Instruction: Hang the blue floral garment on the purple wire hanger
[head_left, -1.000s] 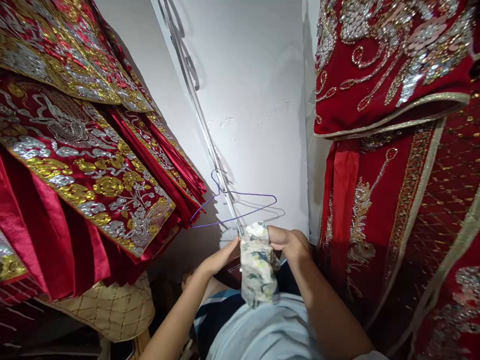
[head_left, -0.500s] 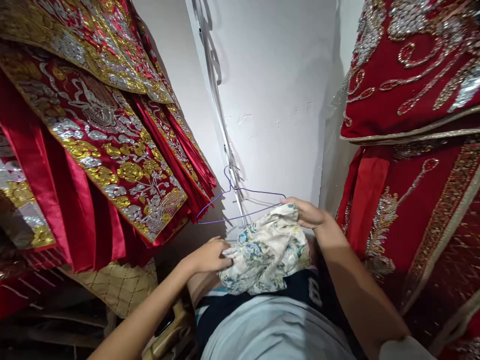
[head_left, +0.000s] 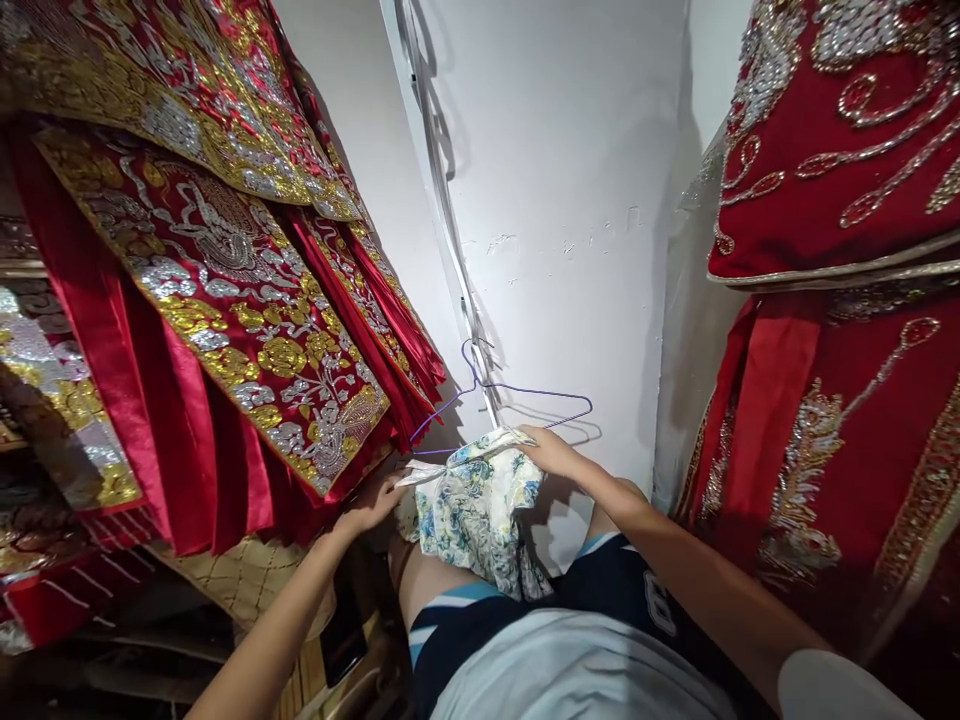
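Note:
A white garment with a blue and yellow floral print [head_left: 476, 510] hangs between my two hands over my lap. My left hand [head_left: 373, 500] pinches its pale edge at the left. With the fingers of my right hand [head_left: 551, 450] I grip the upper right edge near the collar-like band. Just behind the garment, a thin purple wire hanger [head_left: 540, 390] hangs by its hook on a white metal rail [head_left: 442, 215] against the wall. The garment's top overlaps the hanger's lower bar in view; whether they touch I cannot tell.
Red robes with gold and silver embroidery [head_left: 247, 290] hang close on the left. More beaded red garments [head_left: 847, 230] hang on the right. A white wall [head_left: 570, 180] stands in front. A dark phone-like object [head_left: 343, 640] lies low at the left, by my leg.
The bunched garment has been spread and now hangs down from its upper edge. My right hand has moved left and slightly down; my left hand has moved outward to the left.

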